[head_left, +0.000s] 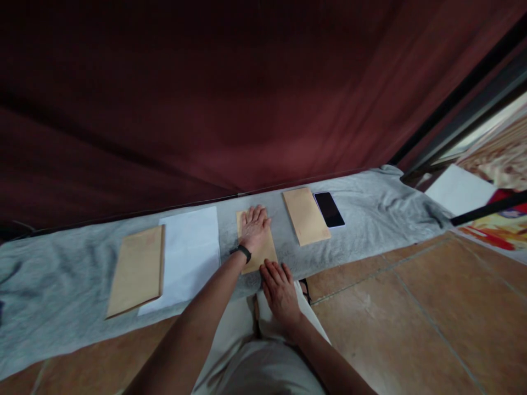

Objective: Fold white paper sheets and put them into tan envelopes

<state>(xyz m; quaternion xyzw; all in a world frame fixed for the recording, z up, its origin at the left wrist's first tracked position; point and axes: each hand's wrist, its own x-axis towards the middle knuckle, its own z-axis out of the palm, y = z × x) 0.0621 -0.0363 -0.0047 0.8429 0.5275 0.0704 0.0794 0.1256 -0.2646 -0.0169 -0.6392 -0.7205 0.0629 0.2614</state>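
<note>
A brown envelope (263,253) lies on a grey cloth (370,203) spread on the floor. My left hand (254,226), with a black band on the wrist, lies flat and open on the envelope's far half. My right hand (280,288) rests flat and open at the envelope's near end, fingertips on its edge. A second brown envelope (305,215) lies to the right, beside a black phone (329,209). To the left are a white sheet (190,249) and a stack of brown envelopes (138,270).
A dark red curtain (206,99) hangs behind the cloth. Brown floor tiles (411,318) lie to the right and front. My knees in light trousers (255,351) are below my hands. A white sheet (459,189) and colourful fabric (498,225) sit at the far right.
</note>
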